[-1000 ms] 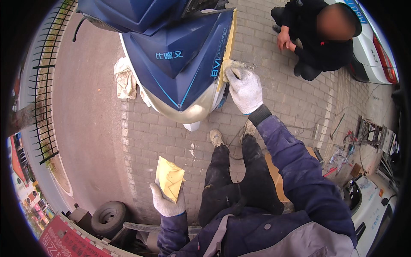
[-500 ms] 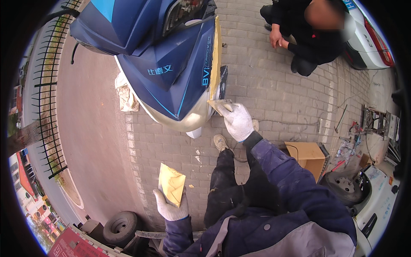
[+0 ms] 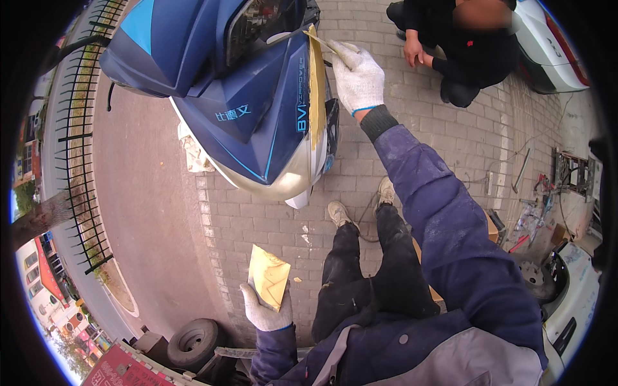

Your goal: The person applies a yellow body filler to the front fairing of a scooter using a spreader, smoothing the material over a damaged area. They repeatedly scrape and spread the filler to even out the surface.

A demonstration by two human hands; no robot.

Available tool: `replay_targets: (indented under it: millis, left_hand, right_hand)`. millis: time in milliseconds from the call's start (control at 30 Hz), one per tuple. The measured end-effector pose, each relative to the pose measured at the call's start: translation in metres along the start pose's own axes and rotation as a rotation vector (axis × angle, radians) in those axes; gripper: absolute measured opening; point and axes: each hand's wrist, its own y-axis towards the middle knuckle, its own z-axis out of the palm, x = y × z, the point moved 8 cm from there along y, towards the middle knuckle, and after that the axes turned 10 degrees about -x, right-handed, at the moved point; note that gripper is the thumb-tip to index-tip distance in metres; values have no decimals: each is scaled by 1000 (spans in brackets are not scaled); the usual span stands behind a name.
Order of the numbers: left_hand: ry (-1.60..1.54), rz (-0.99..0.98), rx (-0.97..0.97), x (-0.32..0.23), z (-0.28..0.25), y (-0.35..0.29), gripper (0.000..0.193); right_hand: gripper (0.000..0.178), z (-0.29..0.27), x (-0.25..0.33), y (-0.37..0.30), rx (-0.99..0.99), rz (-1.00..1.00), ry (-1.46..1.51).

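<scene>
In a white glove, my left hand [image 3: 267,315] is closed on a flat plate coated with yellow putty [image 3: 268,276], held low at the front. My right hand [image 3: 358,77], also gloved, reaches up to the right side of a blue scooter [image 3: 257,109]. Its fingers pinch a thin putty spreader [image 3: 318,38], seen nearly edge-on near the upper end of a yellow putty strip [image 3: 317,83]. That strip runs down the edge of the scooter's front panel. The scooter's lower nose is silver-beige.
A person in black [image 3: 473,51] squats at the upper right, beside a white car [image 3: 547,45]. A cardboard box [image 3: 493,230] is partly behind my right arm. Loose wheels [image 3: 194,341] lie low on both sides. A black fence [image 3: 76,154] runs along the left.
My right hand has moved up along the panel edge with the spreader, from the strip's lower end to near its top. The putty plate stays in my left hand; the view has shifted slightly.
</scene>
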Motion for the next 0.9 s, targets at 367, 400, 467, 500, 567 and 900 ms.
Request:
replay_targets:
  millis: [367,400,467,500,567,900]
  left_hand:
    - [-58,-20,139,-1,-4,8,66]
    - [-62,-17,237,-3,0,7,70]
    - [-38,-28,202,-1,-7,9,70]
    - [-55,-32,220,-1,-7,10,69]
    - [-39,-42,212,0,-7,12,69]
    - [30,17,84,-15,24,-7,56]
  right_hand:
    - [38,-21,3,-128,193,161,48]
    - [38,-24,4,-143,212,175,50]
    - [38,-30,4,-170,251,237,46]
    - [39,-33,6,-181,266,242,34]
    - [38,-39,11,-199,291,255,6]
    - [33,-63,-34,-242,131,1036,266]
